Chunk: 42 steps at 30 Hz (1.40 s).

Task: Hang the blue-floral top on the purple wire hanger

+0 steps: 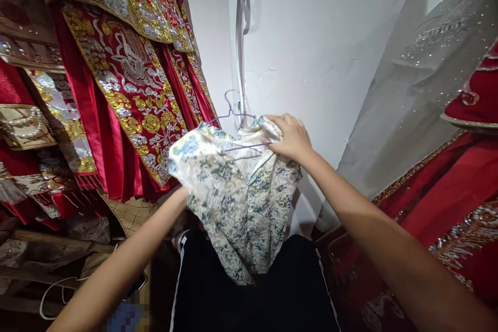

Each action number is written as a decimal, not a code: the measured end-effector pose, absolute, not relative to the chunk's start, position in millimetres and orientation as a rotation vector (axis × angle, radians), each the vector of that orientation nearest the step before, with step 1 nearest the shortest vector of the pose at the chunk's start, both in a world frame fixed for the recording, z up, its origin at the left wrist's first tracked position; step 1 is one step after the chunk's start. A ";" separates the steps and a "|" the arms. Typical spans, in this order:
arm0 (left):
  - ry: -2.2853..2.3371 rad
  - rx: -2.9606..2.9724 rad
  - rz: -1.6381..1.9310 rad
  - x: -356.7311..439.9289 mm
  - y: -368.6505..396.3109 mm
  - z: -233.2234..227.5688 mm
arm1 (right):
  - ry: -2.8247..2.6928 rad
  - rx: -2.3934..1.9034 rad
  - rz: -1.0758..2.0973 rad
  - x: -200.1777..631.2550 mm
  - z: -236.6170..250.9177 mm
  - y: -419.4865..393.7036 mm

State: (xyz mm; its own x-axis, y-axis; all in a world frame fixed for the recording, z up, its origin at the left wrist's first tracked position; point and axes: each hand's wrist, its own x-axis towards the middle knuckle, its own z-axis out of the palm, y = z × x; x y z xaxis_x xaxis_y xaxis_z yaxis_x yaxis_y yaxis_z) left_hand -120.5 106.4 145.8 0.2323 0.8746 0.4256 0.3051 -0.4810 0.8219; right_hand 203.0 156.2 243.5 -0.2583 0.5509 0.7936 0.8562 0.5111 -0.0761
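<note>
Two hands work a floral garment at frame centre: the right hand pinches its collar against a wire hanger; the left hand is hidden under cloth, grip unclear. Loose fabric could slide off the thin hanger.

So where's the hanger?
In the head view, the thin purple hanger sits mid-frame inside the flowery garment, beside the right hand, before the white wall.

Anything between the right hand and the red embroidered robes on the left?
Head view: the floral garment on its wire hanger fills that stretch; the right hand grips it.
</note>
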 end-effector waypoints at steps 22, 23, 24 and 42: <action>0.974 0.824 1.357 -18.2 -6.6 24.7 | -1.596 -0.622 0.987 105.8 129.0 56.3; 0.979 0.825 1.343 -19.0 -10.9 25.6 | -1.493 -0.590 1.086 102.4 112.2 47.6; 0.985 0.827 1.329 -20.4 -14.2 25.8 | -1.329 -0.618 1.075 100.9 94.2 39.2; 0.975 0.775 1.229 -50.6 -16.1 23.1 | -1.362 -1.014 1.162 127.6 28.4 13.8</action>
